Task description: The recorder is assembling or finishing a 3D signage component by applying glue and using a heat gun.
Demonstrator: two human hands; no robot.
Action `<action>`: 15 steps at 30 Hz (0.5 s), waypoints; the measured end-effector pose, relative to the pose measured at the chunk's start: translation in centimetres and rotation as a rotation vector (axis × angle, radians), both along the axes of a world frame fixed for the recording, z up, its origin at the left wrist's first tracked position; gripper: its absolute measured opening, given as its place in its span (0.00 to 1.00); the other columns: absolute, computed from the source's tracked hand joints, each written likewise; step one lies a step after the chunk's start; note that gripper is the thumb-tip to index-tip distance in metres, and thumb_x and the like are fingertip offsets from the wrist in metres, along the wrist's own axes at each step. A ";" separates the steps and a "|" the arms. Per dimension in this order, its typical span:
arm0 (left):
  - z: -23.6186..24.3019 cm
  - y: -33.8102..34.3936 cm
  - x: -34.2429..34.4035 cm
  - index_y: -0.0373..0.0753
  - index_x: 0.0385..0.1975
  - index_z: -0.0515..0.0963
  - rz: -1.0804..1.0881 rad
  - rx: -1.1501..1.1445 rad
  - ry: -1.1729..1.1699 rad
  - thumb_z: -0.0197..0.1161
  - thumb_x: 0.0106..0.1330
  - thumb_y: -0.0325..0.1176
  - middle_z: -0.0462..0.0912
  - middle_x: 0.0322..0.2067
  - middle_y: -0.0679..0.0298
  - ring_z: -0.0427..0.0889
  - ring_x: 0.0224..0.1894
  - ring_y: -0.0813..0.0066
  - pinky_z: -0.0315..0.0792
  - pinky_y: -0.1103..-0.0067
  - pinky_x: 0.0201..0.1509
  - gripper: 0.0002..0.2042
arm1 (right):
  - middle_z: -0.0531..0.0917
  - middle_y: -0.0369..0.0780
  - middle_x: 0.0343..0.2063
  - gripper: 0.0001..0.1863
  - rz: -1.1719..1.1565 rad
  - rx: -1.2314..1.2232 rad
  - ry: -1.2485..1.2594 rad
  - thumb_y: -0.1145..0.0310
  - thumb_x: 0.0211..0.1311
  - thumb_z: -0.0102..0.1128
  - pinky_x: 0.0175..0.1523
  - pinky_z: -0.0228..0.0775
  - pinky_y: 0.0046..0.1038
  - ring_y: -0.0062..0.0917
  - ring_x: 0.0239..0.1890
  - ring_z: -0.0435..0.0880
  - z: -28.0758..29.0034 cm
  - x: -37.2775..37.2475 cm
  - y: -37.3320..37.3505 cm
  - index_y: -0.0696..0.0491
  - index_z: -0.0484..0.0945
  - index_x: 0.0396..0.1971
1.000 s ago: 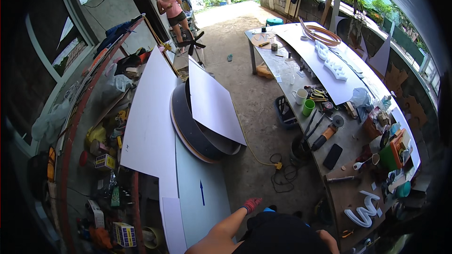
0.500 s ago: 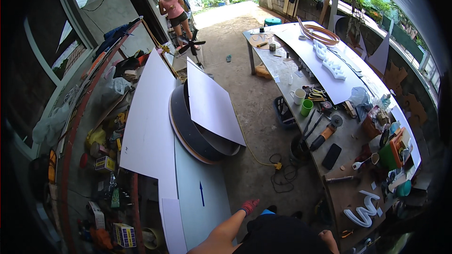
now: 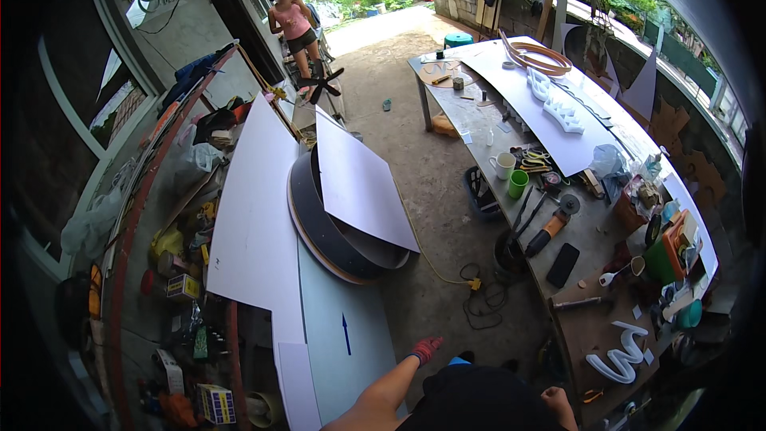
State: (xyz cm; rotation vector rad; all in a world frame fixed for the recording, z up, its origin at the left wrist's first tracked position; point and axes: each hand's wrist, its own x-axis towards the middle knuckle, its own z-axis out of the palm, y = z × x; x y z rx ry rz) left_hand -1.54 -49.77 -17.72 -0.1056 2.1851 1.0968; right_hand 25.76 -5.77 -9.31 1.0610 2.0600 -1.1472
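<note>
My left hand [image 3: 428, 348], in a red and grey glove, is held out over the floor beside the pale blue-grey panel [image 3: 343, 383]. Its fingers look extended, and no object shows in it. My right hand [image 3: 553, 396] is bare and loosely curled near the workbench's near corner, with nothing visible in it. A pair of orange-handled pliers [image 3: 592, 395] lies close by on the bench, below a white cut-out shape [image 3: 618, 359]. Ahead on the left, a large dark oval frame [image 3: 307, 199] rests on the panel. A white sheet [image 3: 363, 179] leans across it.
Another long white sheet [image 3: 251, 199] lies along a cluttered rack at left. On the right-hand workbench [image 3: 511, 271] are an angle grinder [image 3: 550, 231], a phone [image 3: 563, 264], cups and tools. A yellow cord [image 3: 435, 271] crosses the floor. A person [image 3: 294, 24] stands by a fan [image 3: 323, 84].
The view has shifted slightly, so the scene sits a little differently in the picture. Both my hands keep nearly the same pose. The person at the back has moved a little.
</note>
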 end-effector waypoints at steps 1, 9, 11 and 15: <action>0.2 0.1 -0.1 0.35 0.42 0.81 -0.003 -0.001 -0.001 0.51 0.66 0.60 0.84 0.40 0.52 0.81 0.45 0.57 0.70 0.69 0.52 0.29 | 0.83 0.40 0.22 0.07 0.012 0.006 -0.038 0.72 0.51 0.64 0.36 0.73 0.26 0.22 0.26 0.80 1.4 -0.5 -0.5 0.60 0.82 0.28; 0.5 0.9 0.2 0.36 0.40 0.81 -0.033 -0.039 -0.016 0.52 0.66 0.60 0.84 0.39 0.52 0.82 0.46 0.58 0.70 0.69 0.52 0.28 | 0.84 0.42 0.23 0.09 0.077 0.018 0.004 0.69 0.53 0.62 0.37 0.74 0.28 0.24 0.28 0.83 0.9 -0.3 0.0 0.59 0.84 0.28; -0.4 0.3 0.7 0.36 0.40 0.81 0.011 -0.007 0.007 0.52 0.66 0.60 0.84 0.39 0.52 0.82 0.45 0.58 0.70 0.69 0.52 0.28 | 0.84 0.41 0.22 0.09 0.099 0.029 0.068 0.69 0.52 0.62 0.36 0.74 0.28 0.23 0.27 0.82 0.1 -0.3 0.3 0.59 0.84 0.28; 0.6 0.5 0.3 0.36 0.41 0.81 0.003 0.019 -0.005 0.52 0.67 0.58 0.84 0.39 0.52 0.82 0.45 0.58 0.70 0.69 0.52 0.27 | 0.82 0.38 0.19 0.07 -0.041 -0.011 0.068 0.71 0.51 0.62 0.31 0.72 0.26 0.20 0.23 0.79 4.7 -2.7 -1.6 0.60 0.82 0.24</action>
